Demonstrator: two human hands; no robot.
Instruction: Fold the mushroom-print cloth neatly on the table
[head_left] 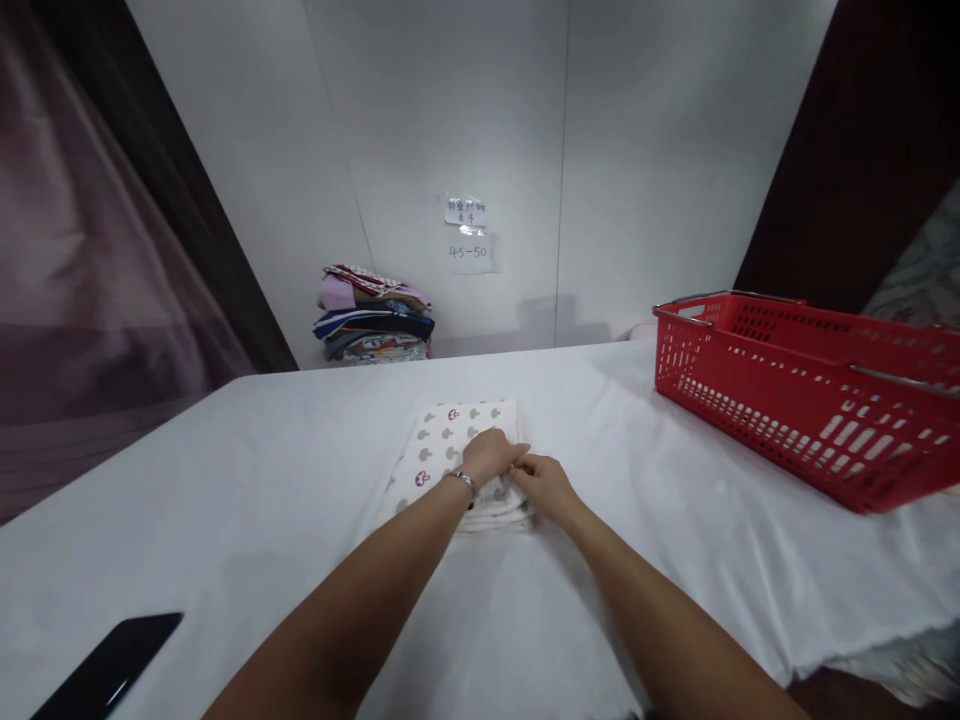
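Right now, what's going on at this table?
A person's left hand and right hand meet at the right edge of a folded, printed white cloth on the white-covered table. What they pinch, if anything, is too small to tell. A red basket stands to the right; a pile of fabrics sits behind.

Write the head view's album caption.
Left hand and right hand meet at folded mushroom-print cloth on white tablecloth, red shopping basket at right.

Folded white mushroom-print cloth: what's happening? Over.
Left hand and right hand close together at cloth's right edge. Cloth folded on white tablecloth. Red plastic basket off right, not in the way.
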